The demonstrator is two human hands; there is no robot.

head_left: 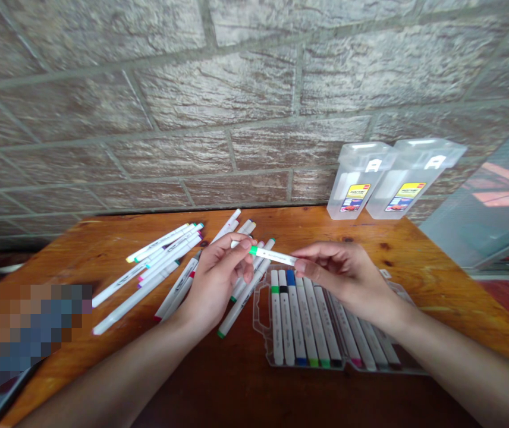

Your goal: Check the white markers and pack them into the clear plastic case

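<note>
A white marker (275, 256) with a green band is held up between both hands, over the table. My left hand (219, 270) pinches its green-banded end, and my right hand (341, 273) grips the other end between thumb and fingers. Below my right hand lies an open clear plastic case (261, 309) with several white markers (299, 321) side by side in it; the right hand and forearm cover part of it. Loose markers (245, 300) lie behind and beside my left hand.
More loose white markers (147, 267) are spread over the left of the wooden table (308, 232). Two clear plastic cases (359, 181) with yellow labels stand at the back right against the brick wall (183, 131). A blurred-out patch (22, 333) covers the left edge.
</note>
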